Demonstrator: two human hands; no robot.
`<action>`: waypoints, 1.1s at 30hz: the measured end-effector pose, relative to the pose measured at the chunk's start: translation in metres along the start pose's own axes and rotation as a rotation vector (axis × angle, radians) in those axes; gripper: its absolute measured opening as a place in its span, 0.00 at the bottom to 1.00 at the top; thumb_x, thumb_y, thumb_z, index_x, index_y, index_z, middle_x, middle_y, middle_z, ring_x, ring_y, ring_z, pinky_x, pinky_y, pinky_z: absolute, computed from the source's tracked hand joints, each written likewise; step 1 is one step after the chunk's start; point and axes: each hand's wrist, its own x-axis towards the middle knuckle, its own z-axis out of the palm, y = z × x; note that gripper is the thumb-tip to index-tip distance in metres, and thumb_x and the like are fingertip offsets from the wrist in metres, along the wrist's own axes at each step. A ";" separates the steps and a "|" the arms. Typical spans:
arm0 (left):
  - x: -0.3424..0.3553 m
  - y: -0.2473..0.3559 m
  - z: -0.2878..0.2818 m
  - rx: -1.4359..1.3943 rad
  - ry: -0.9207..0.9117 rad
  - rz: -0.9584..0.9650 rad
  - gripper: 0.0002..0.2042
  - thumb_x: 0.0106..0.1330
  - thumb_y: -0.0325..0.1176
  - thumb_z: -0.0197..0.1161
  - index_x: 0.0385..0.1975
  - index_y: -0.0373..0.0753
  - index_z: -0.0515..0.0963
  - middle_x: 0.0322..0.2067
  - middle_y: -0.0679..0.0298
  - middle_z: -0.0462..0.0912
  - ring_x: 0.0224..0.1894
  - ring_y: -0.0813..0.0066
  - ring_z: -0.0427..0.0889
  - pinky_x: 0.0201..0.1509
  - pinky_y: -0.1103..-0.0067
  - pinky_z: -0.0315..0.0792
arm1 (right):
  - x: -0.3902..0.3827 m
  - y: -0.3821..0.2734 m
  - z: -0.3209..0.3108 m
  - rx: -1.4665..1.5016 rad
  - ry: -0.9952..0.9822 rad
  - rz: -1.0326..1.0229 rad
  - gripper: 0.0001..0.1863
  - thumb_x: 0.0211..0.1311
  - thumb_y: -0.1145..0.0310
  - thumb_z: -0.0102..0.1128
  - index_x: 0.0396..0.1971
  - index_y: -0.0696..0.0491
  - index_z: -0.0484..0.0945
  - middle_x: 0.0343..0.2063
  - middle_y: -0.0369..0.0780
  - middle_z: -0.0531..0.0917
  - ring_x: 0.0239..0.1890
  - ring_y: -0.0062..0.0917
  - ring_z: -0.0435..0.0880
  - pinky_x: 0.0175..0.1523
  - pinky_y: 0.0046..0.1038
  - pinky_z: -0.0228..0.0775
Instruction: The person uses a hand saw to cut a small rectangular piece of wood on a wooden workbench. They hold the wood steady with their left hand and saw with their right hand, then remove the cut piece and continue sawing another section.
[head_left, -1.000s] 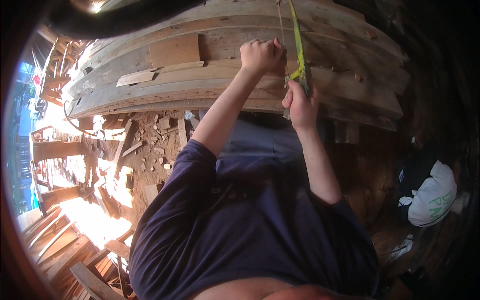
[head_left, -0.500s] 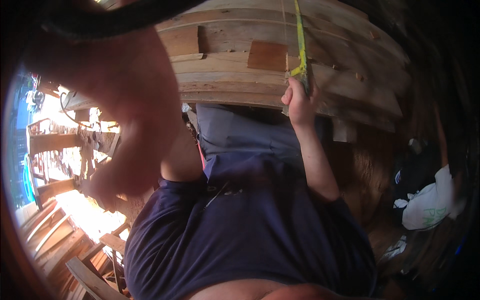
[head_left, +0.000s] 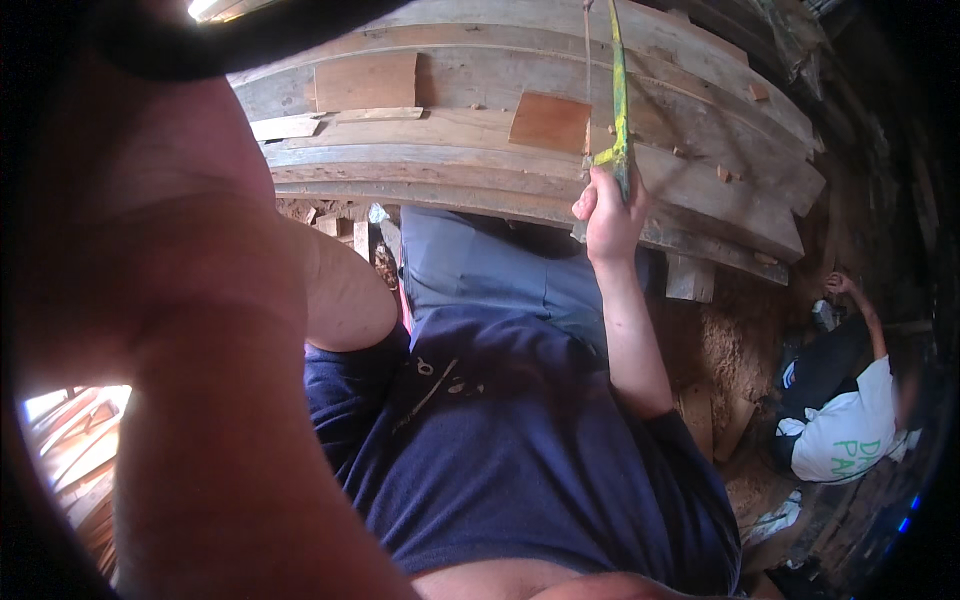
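Observation:
My right hand [head_left: 612, 215] is closed around the handle end of a hacksaw [head_left: 619, 95] with a yellow-green frame. Its thin blade runs beside the frame, pointing away over the stacked boards [head_left: 450, 130]. The knuckles rest near the boards' front edge; whether they touch it I cannot tell. My left hand [head_left: 180, 260] is raised very close in front of the view, large and blurred, covering the left side. Its fingers cannot be made out, nor anything in them. A square reddish-brown wood piece [head_left: 551, 121] lies on the boards, left of the blade.
Another flat offcut [head_left: 366, 82] and small wood chips lie on the boards. At the right, another person [head_left: 845, 425] in a white shirt sits low, one hand raised. A dark curved rim [head_left: 250, 45] crosses the top left. Slatted wood shows lower left in bright light.
My left arm has swung closer and lower, now hiding most of the bright area on the left. The view has shifted slightly; my right hand keeps its grip on the hacksaw.

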 end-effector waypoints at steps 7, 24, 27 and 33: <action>-0.003 0.002 0.003 0.025 0.002 -0.002 0.23 0.76 0.48 0.60 0.57 0.32 0.79 0.58 0.49 0.80 0.64 0.58 0.76 0.66 0.62 0.73 | -0.004 -0.002 0.003 0.006 0.025 0.002 0.03 0.74 0.72 0.60 0.41 0.55 0.78 0.20 0.31 0.74 0.15 0.13 0.73 0.20 0.21 0.66; -0.134 -0.171 0.046 0.868 -0.757 -0.310 0.06 0.68 0.36 0.65 0.34 0.42 0.84 0.34 0.59 0.86 0.41 0.54 0.83 0.47 0.62 0.73 | -0.006 0.004 0.000 -0.060 0.058 -0.008 0.03 0.75 0.74 0.58 0.41 0.56 0.78 0.15 0.32 0.71 0.16 0.15 0.69 0.25 0.25 0.63; -0.190 -0.195 0.040 1.018 -0.967 -0.250 0.10 0.69 0.42 0.67 0.30 0.44 0.82 0.29 0.64 0.86 0.38 0.58 0.85 0.44 0.59 0.75 | -0.006 0.007 -0.003 -0.037 0.054 0.034 0.04 0.75 0.73 0.58 0.36 0.54 0.76 0.16 0.32 0.71 0.16 0.16 0.69 0.26 0.26 0.63; -0.251 -0.237 0.012 1.097 -0.948 -0.038 0.22 0.72 0.45 0.66 0.12 0.51 0.75 0.12 0.69 0.79 0.14 0.66 0.81 0.19 0.69 0.72 | -0.002 0.012 -0.015 0.081 -0.012 0.043 0.03 0.75 0.72 0.58 0.40 0.54 0.78 0.16 0.31 0.73 0.16 0.13 0.70 0.24 0.22 0.65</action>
